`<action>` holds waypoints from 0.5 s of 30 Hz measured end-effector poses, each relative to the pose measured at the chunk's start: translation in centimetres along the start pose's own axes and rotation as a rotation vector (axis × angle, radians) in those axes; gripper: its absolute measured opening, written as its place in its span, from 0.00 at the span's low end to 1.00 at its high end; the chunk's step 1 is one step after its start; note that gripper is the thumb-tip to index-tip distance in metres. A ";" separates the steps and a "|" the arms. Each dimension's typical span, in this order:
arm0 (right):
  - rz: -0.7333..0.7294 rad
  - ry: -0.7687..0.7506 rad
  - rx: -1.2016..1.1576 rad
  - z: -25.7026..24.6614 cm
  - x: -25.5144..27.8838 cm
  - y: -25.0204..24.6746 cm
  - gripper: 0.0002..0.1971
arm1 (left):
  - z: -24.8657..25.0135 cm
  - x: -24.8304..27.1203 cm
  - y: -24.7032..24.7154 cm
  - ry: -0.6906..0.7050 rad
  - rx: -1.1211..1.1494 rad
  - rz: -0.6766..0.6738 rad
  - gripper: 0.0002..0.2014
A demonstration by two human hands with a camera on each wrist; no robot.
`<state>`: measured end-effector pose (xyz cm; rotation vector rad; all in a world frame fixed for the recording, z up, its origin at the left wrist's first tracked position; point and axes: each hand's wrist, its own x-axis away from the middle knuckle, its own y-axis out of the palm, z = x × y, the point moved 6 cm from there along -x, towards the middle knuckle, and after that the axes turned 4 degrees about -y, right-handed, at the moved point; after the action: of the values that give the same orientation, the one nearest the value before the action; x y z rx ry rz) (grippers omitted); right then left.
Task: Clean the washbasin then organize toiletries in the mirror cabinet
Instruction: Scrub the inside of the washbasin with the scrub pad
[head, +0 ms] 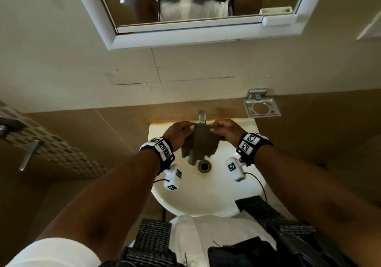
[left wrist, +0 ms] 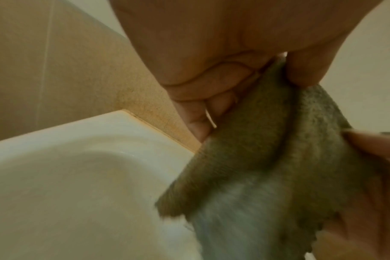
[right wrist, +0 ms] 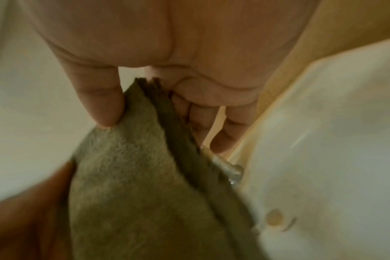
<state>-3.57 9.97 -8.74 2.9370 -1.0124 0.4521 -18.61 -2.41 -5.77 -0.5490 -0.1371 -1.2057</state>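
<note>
1. On the left wall a metal handle [head: 28, 154] sticks out beside a perforated panel, well apart from the work.
2. The left hand [head: 177, 133] pinches one top corner of the cloth [head: 199, 143], thumb against curled fingers; the left wrist view shows that grip clenched on a doubled edge.
3. The cloth hangs spread between both hands over the basin [head: 206, 196], its lower edge dangling just above the drain [head: 204, 166]. Held by two corners like this, it seems to be getting opened or refolded for wiping, though blur hides whether it is wet.
4. The tap [head: 202, 116] stands just behind the cloth at the basin's back rim, where a brownish stain lines the wall joint.
5. The right hand [head: 226, 131] grasps the other top corner the same way, thumb pressed on the fabric.
6. Right of the tap, a metal holder [head: 261, 107] is fixed to the wall with nothing in its ring.
7. Above, the cabinet [head: 185, 37] door looks closed, so toiletries likely come later.
</note>
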 end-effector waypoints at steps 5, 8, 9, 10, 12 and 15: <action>-0.049 0.246 -0.234 1.7 1.9 3.5 0.18 | -0.2 0.4 -0.4 -0.120 0.293 0.011 0.10; 0.010 0.225 -0.335 2.3 2.2 4.2 0.18 | -1.7 0.4 -0.3 -0.162 0.403 -0.042 0.14; 0.040 0.217 -0.359 2.5 2.0 4.1 0.19 | -2.4 0.4 -0.3 -0.156 0.423 -0.087 0.19; 0.064 0.209 -0.355 2.6 1.9 3.7 0.21 | -2.8 0.2 -0.3 -0.140 0.423 -0.129 0.26; 0.077 0.187 -0.308 2.6 1.7 3.1 0.24 | -3.3 0.2 -0.4 -0.095 0.332 -0.198 0.36; 0.058 0.106 -0.247 1.4 1.6 2.5 0.23 | -3.5 -0.3 -1.6 -0.028 0.198 -0.156 0.35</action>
<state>-3.50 6.93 -9.88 2.6441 -1.0583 0.4425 -20.80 -4.18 -8.36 -0.3868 -0.3243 -1.3188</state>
